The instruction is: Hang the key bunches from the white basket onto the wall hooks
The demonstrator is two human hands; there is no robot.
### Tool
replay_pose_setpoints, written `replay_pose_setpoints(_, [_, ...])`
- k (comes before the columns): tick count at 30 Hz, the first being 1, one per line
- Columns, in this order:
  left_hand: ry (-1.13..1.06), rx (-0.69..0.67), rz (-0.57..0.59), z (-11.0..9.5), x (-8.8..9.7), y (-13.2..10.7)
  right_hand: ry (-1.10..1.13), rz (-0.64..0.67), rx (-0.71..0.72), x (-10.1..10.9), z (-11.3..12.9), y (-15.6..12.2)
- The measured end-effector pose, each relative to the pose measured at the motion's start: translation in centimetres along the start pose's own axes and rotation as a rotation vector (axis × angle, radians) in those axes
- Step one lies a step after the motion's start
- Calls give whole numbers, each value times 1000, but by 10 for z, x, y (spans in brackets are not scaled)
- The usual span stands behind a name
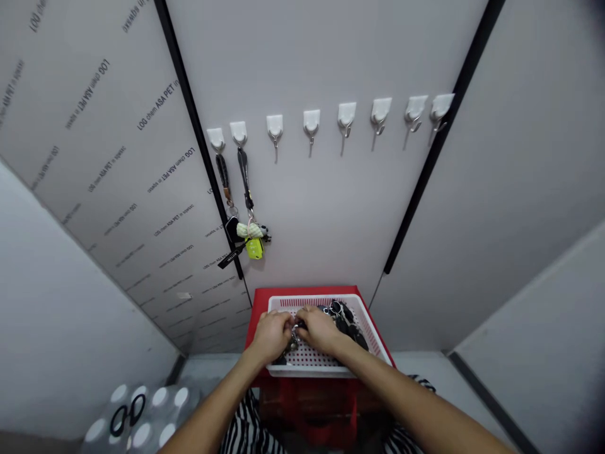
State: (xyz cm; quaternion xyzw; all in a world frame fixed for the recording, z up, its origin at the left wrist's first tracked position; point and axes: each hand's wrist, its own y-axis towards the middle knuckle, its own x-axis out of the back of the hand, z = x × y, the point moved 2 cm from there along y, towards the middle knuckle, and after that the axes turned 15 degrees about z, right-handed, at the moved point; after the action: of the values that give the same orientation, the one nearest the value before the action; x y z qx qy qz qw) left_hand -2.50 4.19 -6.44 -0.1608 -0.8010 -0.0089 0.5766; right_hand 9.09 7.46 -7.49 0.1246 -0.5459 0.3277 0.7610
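Observation:
Both my hands are inside a white perforated plastic basket [326, 371], with fingers bent close together. My left hand [271, 334] and my right hand [319, 329] pinch at a keychain [293, 344] with shiny metal parts, mostly covered by the fingers. More keychains [352, 328], dark with metal rings, lie along the basket's right side. On the wall ahead, a keychain with a braided black strap [223, 171] hangs from the leftmost hook. Beside it hangs another keychain with a yellow-green tag [254, 248].
A row of several white hooks [311, 123] is fixed to the pale cabinet front between black vertical strips [425, 157]. The basket rests on a red surface [258, 309]. Capped plastic bottles [142, 435] stand on the floor at lower left.

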Motion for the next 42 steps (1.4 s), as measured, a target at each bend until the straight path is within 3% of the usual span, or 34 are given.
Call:
replay_pose_setpoints(13, [-136, -6, -92, -7, 6, -8, 908, -177, 132, 30, -15, -21])
replay_pose_setpoints(16, [-244, -97, -107, -18, 11, -7, 1017, -171, 139, 41, -9, -24])
replay_pose_setpoints(20, [-550, -257, -122, -33, 17, 2, 1036, -112, 227, 57, 3, -24])
replay_pose_setpoints(24, [-844, -275, -113, -34, 24, 12, 1030, -92, 253, 70, 7, -22])
replay_pose_setpoints(32, [-913, -263, -137, -29, 50, 11, 849, -76, 205, 85, 10, -16])
replay_pose_setpoints(37, [-1066, -341, -206, -33, 75, 17, 782, -186, 255, 126, 31, -7])
replay_pose_setpoints(42, [-1090, -440, -336, -42, 119, 25, 729, -218, 300, 180, 54, 1])
